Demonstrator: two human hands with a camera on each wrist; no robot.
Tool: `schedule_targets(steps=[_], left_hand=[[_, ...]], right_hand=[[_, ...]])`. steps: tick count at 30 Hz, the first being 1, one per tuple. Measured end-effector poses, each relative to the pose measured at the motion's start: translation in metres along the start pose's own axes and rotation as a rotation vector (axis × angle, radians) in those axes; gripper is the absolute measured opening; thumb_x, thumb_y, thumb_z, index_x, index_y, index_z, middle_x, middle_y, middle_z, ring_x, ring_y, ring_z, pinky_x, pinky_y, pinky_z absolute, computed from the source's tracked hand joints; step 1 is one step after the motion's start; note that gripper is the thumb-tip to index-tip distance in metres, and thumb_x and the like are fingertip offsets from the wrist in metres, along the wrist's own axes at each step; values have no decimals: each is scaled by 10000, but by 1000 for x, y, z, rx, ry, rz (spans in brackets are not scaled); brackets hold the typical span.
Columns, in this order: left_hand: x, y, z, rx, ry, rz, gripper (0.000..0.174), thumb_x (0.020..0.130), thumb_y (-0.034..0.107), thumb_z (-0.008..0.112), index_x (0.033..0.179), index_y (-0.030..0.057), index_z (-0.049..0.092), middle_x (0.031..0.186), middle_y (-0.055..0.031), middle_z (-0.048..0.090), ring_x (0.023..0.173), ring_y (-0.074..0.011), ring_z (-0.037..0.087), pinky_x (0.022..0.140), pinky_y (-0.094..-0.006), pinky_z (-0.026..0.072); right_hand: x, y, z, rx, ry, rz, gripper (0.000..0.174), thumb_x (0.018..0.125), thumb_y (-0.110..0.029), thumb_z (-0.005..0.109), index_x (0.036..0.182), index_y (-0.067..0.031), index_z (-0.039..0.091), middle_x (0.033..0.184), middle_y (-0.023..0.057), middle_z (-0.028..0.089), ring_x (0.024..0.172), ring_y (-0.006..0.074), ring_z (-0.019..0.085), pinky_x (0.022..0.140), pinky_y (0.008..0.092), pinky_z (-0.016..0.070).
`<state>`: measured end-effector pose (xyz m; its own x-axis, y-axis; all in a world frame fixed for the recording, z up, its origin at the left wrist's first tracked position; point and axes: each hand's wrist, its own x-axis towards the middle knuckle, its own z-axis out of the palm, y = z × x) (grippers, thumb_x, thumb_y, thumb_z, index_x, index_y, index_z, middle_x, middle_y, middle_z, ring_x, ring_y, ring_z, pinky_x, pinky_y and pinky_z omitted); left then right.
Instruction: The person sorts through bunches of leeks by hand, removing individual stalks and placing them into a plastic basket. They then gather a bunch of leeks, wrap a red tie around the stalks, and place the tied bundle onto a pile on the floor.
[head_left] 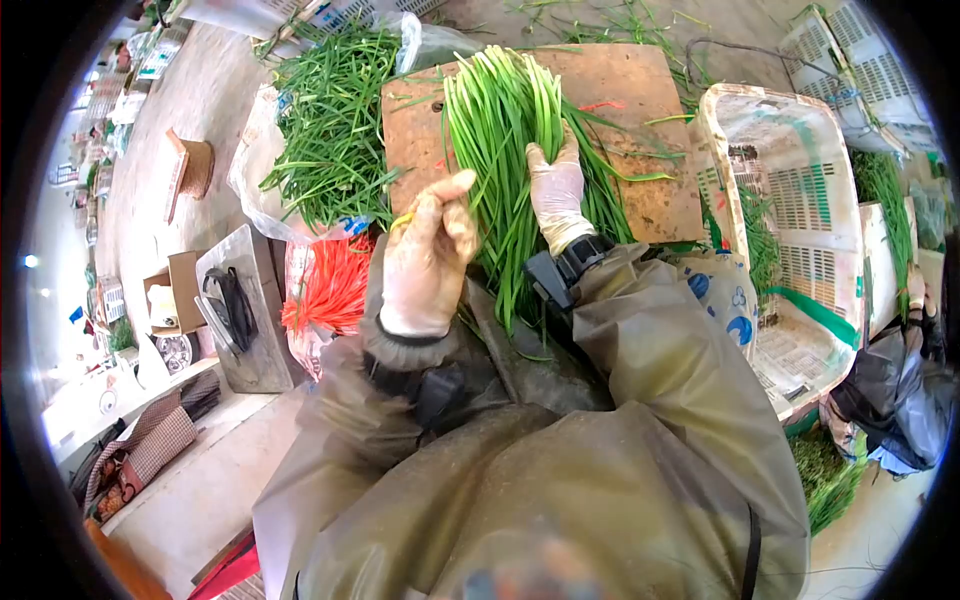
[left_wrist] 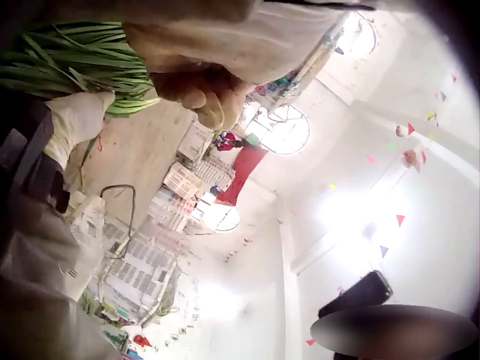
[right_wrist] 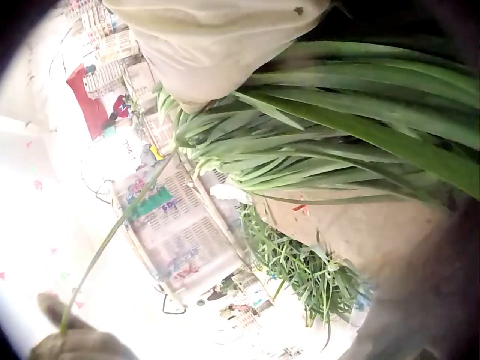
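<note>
A thick bundle of long green chives (head_left: 500, 130) lies on a brown wooden board (head_left: 640, 110). My gloved right hand (head_left: 555, 190) rests flat on the bundle's right side, fingers pointing away from me; in the right wrist view its glove (right_wrist: 217, 45) sits over the chive leaves (right_wrist: 337, 142). My gloved left hand (head_left: 430, 250) is raised beside the bundle and pinches a thin yellow-green strand (head_left: 400, 220). The strand (right_wrist: 112, 232) runs from the bundle to that hand (right_wrist: 75, 345). The left wrist view shows the left hand's curled fingers (left_wrist: 202, 90) near the chives (left_wrist: 75, 67).
Loose chives (head_left: 330, 130) are heaped on plastic left of the board. A red bunch of strips (head_left: 330, 285) lies below them, beside a grey tray (head_left: 260, 350) with black tools. White plastic crates (head_left: 800, 200) stand to the right, holding more greens (head_left: 880, 180).
</note>
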<state>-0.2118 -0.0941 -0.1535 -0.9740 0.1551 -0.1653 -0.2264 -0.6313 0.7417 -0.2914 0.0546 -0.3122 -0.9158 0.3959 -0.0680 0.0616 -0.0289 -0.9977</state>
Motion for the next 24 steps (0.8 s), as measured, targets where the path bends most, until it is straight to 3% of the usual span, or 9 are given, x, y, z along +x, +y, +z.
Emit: schedule_targets(steps=[5, 10, 15, 17, 18, 19, 20, 21, 24], left_hand=[[-60, 65, -9, 43, -120, -162, 371, 992, 306, 551, 1170, -16, 597, 723, 10, 516, 566, -80, 447, 506, -221, 365], [-65, 168, -2, 342, -17, 332, 296, 1015, 250, 503, 1147, -5, 575, 705, 33, 461, 568, -64, 410, 557, -201, 359], [45, 202, 4, 515, 36, 384, 297, 1014, 152, 479, 1253, -8, 553, 874, 2, 520, 751, -73, 484, 688, -178, 426], [124, 228, -8, 1108, -284, 651, 478, 985, 310, 534, 1344, -3, 502, 928, -41, 543, 787, -120, 474, 778, -249, 422], [201, 252, -25, 659, -302, 504, 236, 989, 280, 520, 1061, 56, 539, 798, -6, 511, 721, -115, 455, 718, -252, 382], [254, 268, -34, 212, -310, 344, 265, 994, 251, 505, 778, 116, 576, 669, 30, 480, 654, -109, 437, 657, -255, 343], [244, 265, 4, 485, -227, 436, 171, 971, 247, 561, 1083, 124, 522, 849, 13, 548, 794, -126, 505, 729, -279, 399], [233, 260, 42, 759, -137, 523, 476, 949, 243, 616, 1388, 131, 469, 1028, -4, 616, 934, -142, 574, 802, -304, 455], [264, 254, 25, 1345, -33, 439, 821, 817, 84, 642, 1533, 146, 244, 861, -42, 590, 671, -152, 550, 551, -297, 476]], right_hand=[[1, -2, -3, -84, -14, 37, 670, 894, -113, 643, 1456, 22, 304, 1284, 201, 581, 1119, 263, 595, 968, 336, 436], [2, -27, -13, 132, -85, 97, 637, 895, -80, 637, 1449, 5, 332, 1220, 130, 604, 985, 188, 604, 879, 295, 479], [3, -81, -57, 261, -99, 251, 482, 897, -108, 668, 1318, -17, 453, 967, 37, 606, 761, 113, 573, 602, 246, 513], [0, -97, -74, 295, -67, 230, 448, 900, -99, 660, 1296, -9, 470, 946, 36, 606, 749, 96, 570, 589, 235, 505], [-1, -104, -82, 277, -61, 251, 407, 905, -80, 642, 1276, -12, 490, 926, 32, 606, 746, 84, 568, 577, 227, 500], [-3, -109, -90, 275, -73, 243, 387, 905, -67, 629, 1265, -9, 502, 901, 27, 610, 724, 81, 570, 576, 225, 497], [-4, -104, -94, 286, -60, 218, 312, 911, -107, 631, 1199, -41, 533, 864, 21, 630, 644, 82, 563, 536, 218, 478], [-4, -98, -98, 297, -48, 194, 239, 918, -148, 634, 1133, -73, 564, 828, 14, 650, 564, 82, 556, 497, 211, 459], [0, -101, -106, 271, -48, 156, 224, 918, -147, 631, 1120, -68, 575, 839, 19, 661, 566, 77, 554, 498, 206, 453]])
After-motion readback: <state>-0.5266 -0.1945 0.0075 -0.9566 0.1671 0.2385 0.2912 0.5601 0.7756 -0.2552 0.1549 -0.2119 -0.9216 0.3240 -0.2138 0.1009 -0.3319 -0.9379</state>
